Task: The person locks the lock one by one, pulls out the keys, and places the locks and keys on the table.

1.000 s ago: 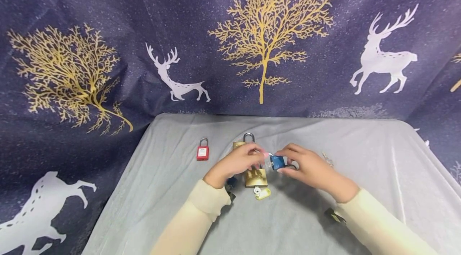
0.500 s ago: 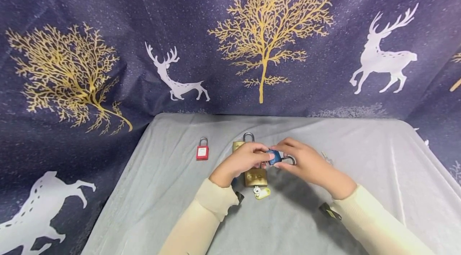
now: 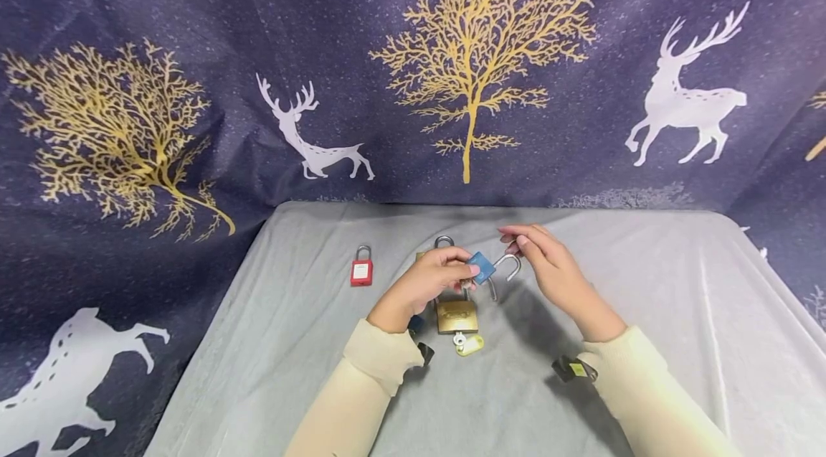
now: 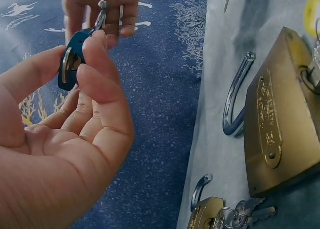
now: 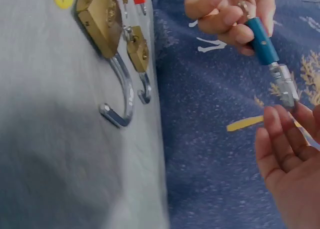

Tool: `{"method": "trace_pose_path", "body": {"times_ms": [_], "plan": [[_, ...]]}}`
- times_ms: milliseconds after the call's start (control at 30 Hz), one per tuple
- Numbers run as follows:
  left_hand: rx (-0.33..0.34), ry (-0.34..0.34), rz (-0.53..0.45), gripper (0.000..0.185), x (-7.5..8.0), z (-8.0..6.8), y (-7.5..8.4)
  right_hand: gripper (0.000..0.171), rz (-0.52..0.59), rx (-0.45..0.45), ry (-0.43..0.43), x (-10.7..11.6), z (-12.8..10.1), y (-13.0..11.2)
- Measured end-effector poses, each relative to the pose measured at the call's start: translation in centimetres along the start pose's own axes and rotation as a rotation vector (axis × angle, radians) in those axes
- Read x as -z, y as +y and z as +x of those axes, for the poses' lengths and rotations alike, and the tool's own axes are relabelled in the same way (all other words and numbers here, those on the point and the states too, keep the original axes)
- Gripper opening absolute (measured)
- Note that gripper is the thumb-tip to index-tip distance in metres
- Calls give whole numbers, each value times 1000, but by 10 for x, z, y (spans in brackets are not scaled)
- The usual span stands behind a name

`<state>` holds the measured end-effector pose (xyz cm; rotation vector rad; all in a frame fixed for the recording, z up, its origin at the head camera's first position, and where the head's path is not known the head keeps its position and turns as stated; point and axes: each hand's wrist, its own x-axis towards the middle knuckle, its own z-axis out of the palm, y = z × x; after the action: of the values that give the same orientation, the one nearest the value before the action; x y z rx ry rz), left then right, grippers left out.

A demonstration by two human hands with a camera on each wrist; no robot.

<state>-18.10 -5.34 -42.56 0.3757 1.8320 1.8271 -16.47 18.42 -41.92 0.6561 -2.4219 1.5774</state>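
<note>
On the far left of the grey tabletop lies a small red lock with a white label whose print is too small to read, well apart from everything else. Moving right, the left hand is raised just above the cloth and pinches the body of a blue lock between thumb and fingertips; the lock is in the air, not on the tabletop, and its long axis runs slantwise from the left hand up and to the right. Its steel shackle juts out toward the right hand, which hovers just beside it with fingers loosely extended, holding nothing; from the right wrist view the fingertips sit next to the shackle's free end, and whether they touch it I cannot tell. So the lock lies between the two hands, gripped by the left, with its metal end toward the right. Below the hands a big brass lock lies flat with a yellow tag at its near end; raised lettering on its face is unreadable. A smaller brass lock with keys lies beside it in the left wrist view. On the backdrop, at upper left, white script reads "The milu deers".
</note>
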Motion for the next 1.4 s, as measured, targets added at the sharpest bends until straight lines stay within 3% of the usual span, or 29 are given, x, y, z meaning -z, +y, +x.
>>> {"method": "trace_pose_path", "body": {"times_ms": [167, 433, 600, 933, 1200, 1400], "plan": [[0, -1, -52, 22, 1, 1, -2, 41, 269, -68, -29, -3, 2, 13], [4, 34, -84, 24, -1, -1, -3, 46, 538, -129, -89, -12, 5, 20], [-13, 44, -99, 25, -3, 0, -4, 48, 687, -129, -63, -18, 6, 21], [-24, 30, -113, 24, -6, 2, -6, 39, 582, -153, 19, -26, 6, 11], [-29, 31, -67, 33, -9, 2, -5, 36, 334, -184, 133, -33, 4, 5], [-27, 24, -47, 38, -11, 1, -3, 28, 299, -155, 224, -41, 4, 6]]}}
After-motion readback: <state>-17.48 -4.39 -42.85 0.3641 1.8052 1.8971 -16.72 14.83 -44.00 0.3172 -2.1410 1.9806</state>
